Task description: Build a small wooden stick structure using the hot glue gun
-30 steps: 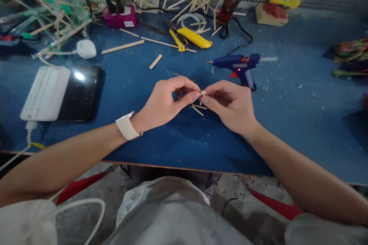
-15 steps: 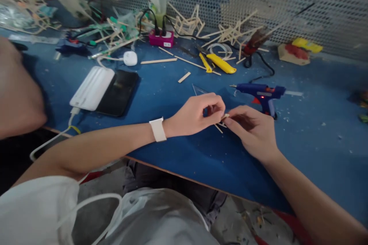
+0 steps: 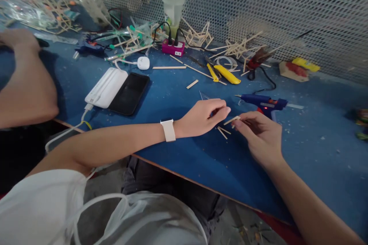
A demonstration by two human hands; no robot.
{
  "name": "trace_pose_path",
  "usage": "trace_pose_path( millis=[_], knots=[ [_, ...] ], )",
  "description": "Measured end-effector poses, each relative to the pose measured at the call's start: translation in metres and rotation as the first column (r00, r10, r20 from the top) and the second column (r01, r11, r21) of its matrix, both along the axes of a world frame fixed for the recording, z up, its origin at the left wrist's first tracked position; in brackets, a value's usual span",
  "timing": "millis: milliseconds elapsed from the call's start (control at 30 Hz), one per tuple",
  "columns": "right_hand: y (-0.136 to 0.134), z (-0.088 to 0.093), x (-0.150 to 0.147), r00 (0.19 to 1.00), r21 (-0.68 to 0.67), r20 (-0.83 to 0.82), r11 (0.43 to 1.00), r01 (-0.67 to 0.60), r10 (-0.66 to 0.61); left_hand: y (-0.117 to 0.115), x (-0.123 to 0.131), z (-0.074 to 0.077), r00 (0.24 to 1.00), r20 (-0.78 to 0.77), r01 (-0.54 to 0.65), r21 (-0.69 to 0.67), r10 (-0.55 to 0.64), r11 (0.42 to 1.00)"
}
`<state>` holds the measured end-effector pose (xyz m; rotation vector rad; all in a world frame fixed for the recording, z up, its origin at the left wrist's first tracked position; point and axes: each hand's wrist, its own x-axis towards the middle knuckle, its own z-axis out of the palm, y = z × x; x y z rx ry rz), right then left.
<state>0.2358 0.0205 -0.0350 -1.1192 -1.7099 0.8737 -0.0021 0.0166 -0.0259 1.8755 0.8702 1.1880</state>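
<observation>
My right hand [image 3: 260, 134] pinches a short wooden stick [image 3: 231, 120] between thumb and fingertips, its free end pointing left. Part of another thin piece seems to show beneath it. Just left of that, my left hand [image 3: 205, 116], with a pale watch strap at the wrist, has its thumb and forefinger curled together. No object shows between them; the other fingers are hidden underneath. A few thin stick pieces [image 3: 223, 133] lie on the blue table [image 3: 178, 157] below and between the hands. Behind the right hand rests a blue glue gun [image 3: 264, 102] with a lit red light.
Beyond my hands lie a short stick [image 3: 192, 84], yellow-handled pliers [image 3: 212, 72] and a yellow cutter [image 3: 227, 74]. Stick frames [image 3: 198, 36] stand by a pink power adapter [image 3: 173, 47] and a cup [image 3: 173, 9]. A power bank [image 3: 107, 87] and phone [image 3: 129, 93] lie left, near another person's arm [image 3: 28, 80].
My hands have come apart; the left no longer touches the stick, which stays in my right fingers. The camera view has shifted, and the other person's arm shows more of the hand.
</observation>
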Motion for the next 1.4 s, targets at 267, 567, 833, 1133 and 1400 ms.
trace_pose_path(
  millis=[267,567,833,1133,1400],
  knots=[
    [-0.006,0.003,-0.008,0.999,0.045,0.04,0.999,-0.009,0.007,0.002,0.0,-0.004,0.994,0.045,0.098,-0.069,-0.095,0.993],
    [-0.01,0.006,-0.012,0.998,0.023,-0.056,1.0,0.008,-0.006,-0.002,0.0,0.004,0.985,0.117,0.142,-0.164,-0.124,0.976],
    [-0.017,0.015,-0.017,0.999,0.048,-0.027,0.998,-0.036,0.037,-0.005,0.001,0.009,0.987,0.115,0.13,-0.127,-0.115,0.983],
    [-0.019,0.01,-0.014,0.996,0.346,-0.078,0.938,-0.003,0.032,-0.009,0.0,0.009,0.991,0.131,0.019,0.096,-0.032,0.995],
    [-0.018,0.014,-0.013,0.999,0.477,-0.028,0.877,0.052,-0.043,-0.012,0.002,0.009,0.99,0.142,-0.017,0.087,0.004,0.996]
  ],
)
